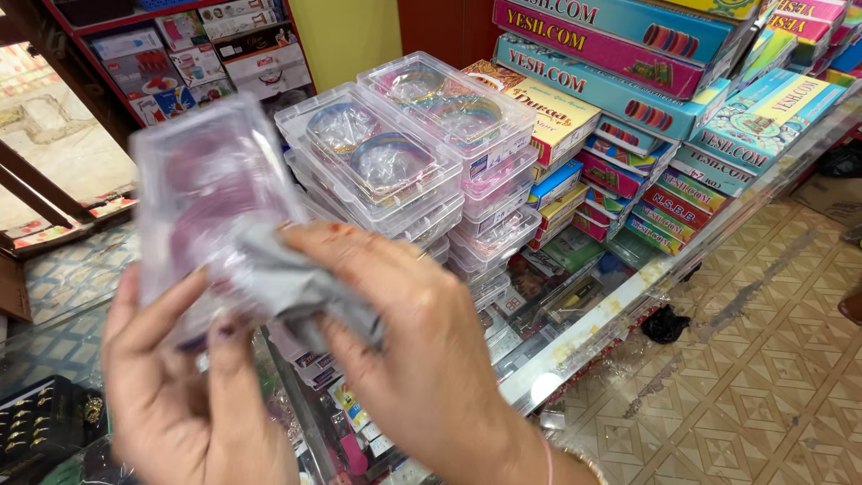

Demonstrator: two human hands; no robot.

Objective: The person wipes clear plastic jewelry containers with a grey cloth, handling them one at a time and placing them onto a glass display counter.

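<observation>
Gripping one clear bangle box [211, 193] near the left, the left hand [180, 395] supports it while the right hand [404, 332] pinches one grey cloth [296, 287] against it, two clear-box stacks [422, 162] beyond on the counter [620, 296].

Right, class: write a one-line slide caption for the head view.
Both hands hold a clear plastic box with a grey cloth beside stacked bangle boxes.

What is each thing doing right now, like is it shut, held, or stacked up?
Clear plastic box: shut, held up, pink bangles inside, blurred.
Grey cloth: crumpled, pressed against the box.
Left hand: holding the box from below.
Right hand: gripping the cloth.
Stacked clear boxes: lids shut, piled on the glass counter.
Colourful cardboard boxes: closed, stacked in leaning piles.
</observation>
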